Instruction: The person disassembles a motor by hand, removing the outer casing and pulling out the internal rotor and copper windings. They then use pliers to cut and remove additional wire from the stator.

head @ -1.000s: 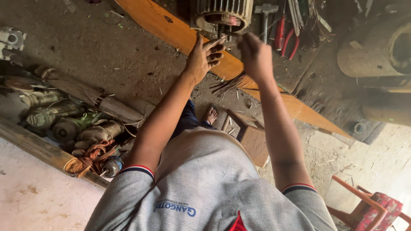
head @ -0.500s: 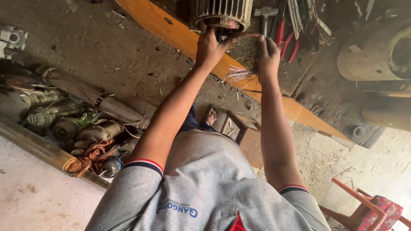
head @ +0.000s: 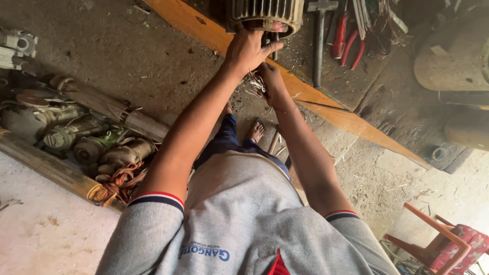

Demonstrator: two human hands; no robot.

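Both hands have closed in on the ribbed grey metal motor housing (head: 265,14) since a second ago, when the right one was raised apart. Left hand (head: 248,50) now lies flat against the housing's open mouth, fingers spread, steadying it on the long orange wooden plank (head: 204,25). Just below, the right hand (head: 271,81) pinches a tuft of thin wires (head: 253,81), though how tightly I cannot tell. Better to brace firmly and tug straight, in small bunches.
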